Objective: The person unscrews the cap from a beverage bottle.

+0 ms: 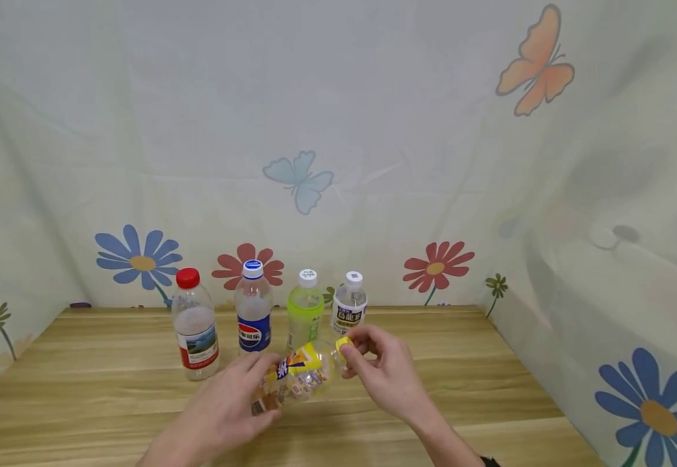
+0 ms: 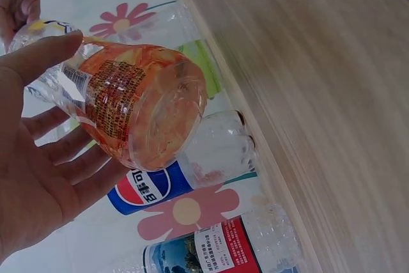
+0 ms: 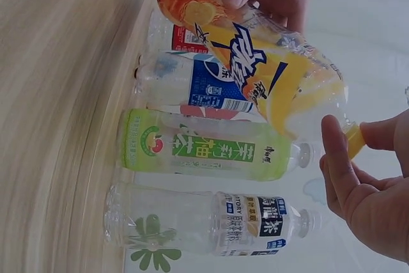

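Above the table, a clear plastic drink bottle [image 1: 299, 377] with a yellow and orange label is tilted, its neck up to the right. My left hand [image 1: 227, 397] grips its body; in the left wrist view the thumb lies over the bottle [image 2: 118, 97] and the fingers pass beneath it. At the neck, the thumb and fingers of my right hand [image 1: 390, 375] pinch the yellow cap [image 3: 354, 140]. Whether the cap is loose or tight on the neck, I cannot tell.
Behind my hands several bottles stand upright in a row: a red-capped water bottle [image 1: 196, 324], a blue-labelled cola bottle [image 1: 253, 319], a green-labelled tea bottle [image 1: 306, 308] and a white-capped oolong tea bottle [image 1: 350, 310]. The wooden table [image 1: 111, 389] ends at a flowered cloth backdrop [image 1: 368, 220].
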